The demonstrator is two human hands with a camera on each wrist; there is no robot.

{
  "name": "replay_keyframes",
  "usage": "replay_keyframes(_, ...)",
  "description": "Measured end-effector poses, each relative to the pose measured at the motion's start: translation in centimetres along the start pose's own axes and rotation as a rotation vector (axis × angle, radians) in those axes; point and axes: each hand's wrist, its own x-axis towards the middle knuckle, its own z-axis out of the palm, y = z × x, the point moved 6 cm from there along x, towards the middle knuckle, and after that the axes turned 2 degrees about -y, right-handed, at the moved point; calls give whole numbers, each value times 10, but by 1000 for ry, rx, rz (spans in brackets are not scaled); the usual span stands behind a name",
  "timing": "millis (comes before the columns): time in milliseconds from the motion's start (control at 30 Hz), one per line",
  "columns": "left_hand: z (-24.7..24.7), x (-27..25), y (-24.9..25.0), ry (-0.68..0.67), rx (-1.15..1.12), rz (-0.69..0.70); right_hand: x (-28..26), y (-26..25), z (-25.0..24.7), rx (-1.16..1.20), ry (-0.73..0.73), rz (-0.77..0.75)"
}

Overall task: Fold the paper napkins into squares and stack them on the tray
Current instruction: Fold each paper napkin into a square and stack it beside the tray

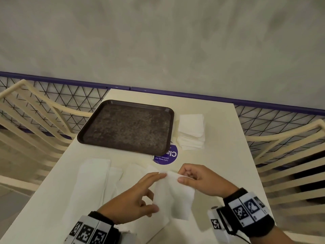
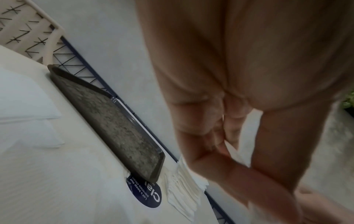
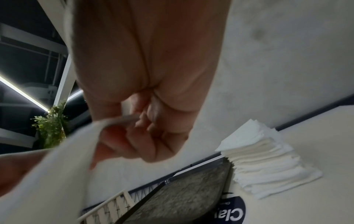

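Observation:
I hold a white paper napkin (image 1: 174,192) up just above the near part of the cream table (image 1: 219,155). My right hand (image 1: 182,176) pinches its top edge between thumb and curled fingers, seen close in the right wrist view (image 3: 134,128), where the napkin (image 3: 57,174) drapes down left. My left hand (image 1: 158,191) holds the napkin's left edge, thumb low, index and middle fingers reaching the top corner. The dark brown tray (image 1: 126,127) lies bare beyond the hands. A stack of folded white napkins (image 1: 191,132) stands right of the tray.
Several unfolded napkins (image 1: 95,176) lie flat on the table left of my hands. A round purple sticker (image 1: 166,155) shows at the tray's near right corner. Cream slatted chairs (image 1: 35,110) (image 1: 290,147) flank the table. A purple rail (image 1: 175,93) with wire mesh runs behind.

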Motion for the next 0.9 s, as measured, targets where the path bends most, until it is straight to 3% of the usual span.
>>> replay_keyframes(133,-3,9,-19,-36,43,-143,13,10,-14,-39,-130,104)
replay_keyframes(200,-11,14,-32,5,53,-171,22,12,-28,-37,-105,118)
replay_keyframes(267,-20,18,-50,89,65,-219,35,16,-56,50,117,114)
replay_keyframes(367,-38,21,-87,363,129,-332,49,38,-107,312,572,141)
replay_keyframes(467,-50,21,-119,563,230,-426,62,67,-139,489,836,230)
replay_keyframes(633,-48,21,-145,517,442,-616,87,106,-160,585,986,354)
replay_keyframes(900,-52,19,-150,556,550,-696,95,123,-162,218,1108,497)
